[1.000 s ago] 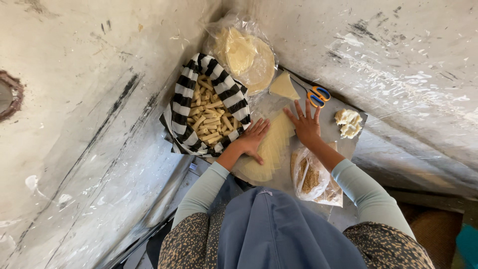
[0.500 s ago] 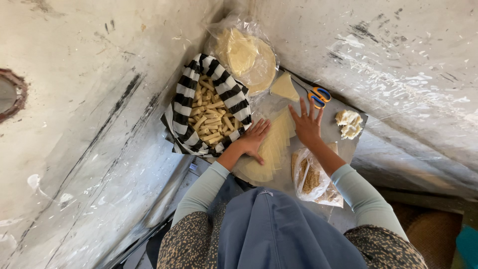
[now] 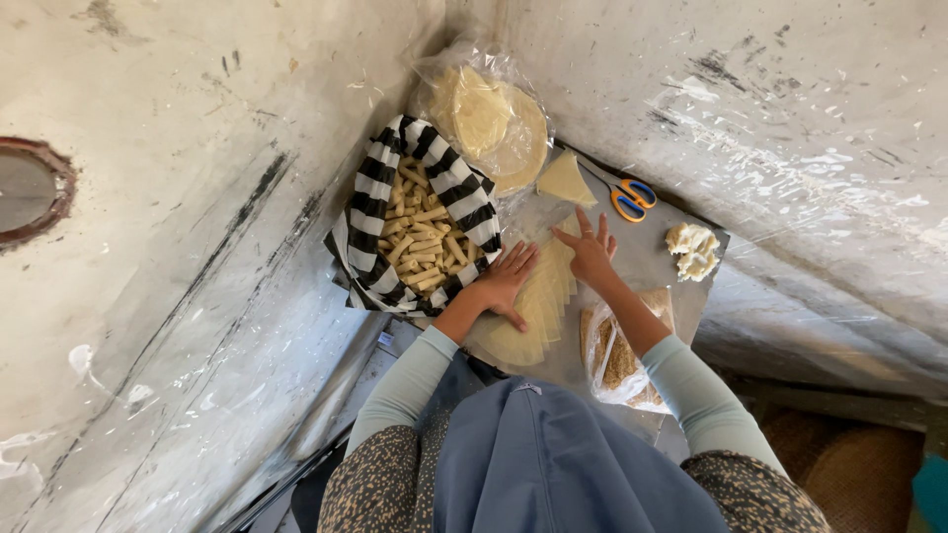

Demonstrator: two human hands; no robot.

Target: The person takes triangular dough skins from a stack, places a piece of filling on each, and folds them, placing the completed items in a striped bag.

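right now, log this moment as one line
left hand flat on pastry sheets | right hand fingers spread on sheets | rolls in striped bowl

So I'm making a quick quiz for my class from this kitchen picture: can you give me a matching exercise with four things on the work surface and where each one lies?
Things:
1. scissors
2. striped cloth
3. clear bag of filling
4. lump of dough

Places:
A. under the right forearm, near the person
B. lining the container of rolled pastries
C. at the right edge of the board
D. at the far edge, beside the cut wedge of pastry sheet

Pairs: 1-D, 2-B, 3-A, 4-C
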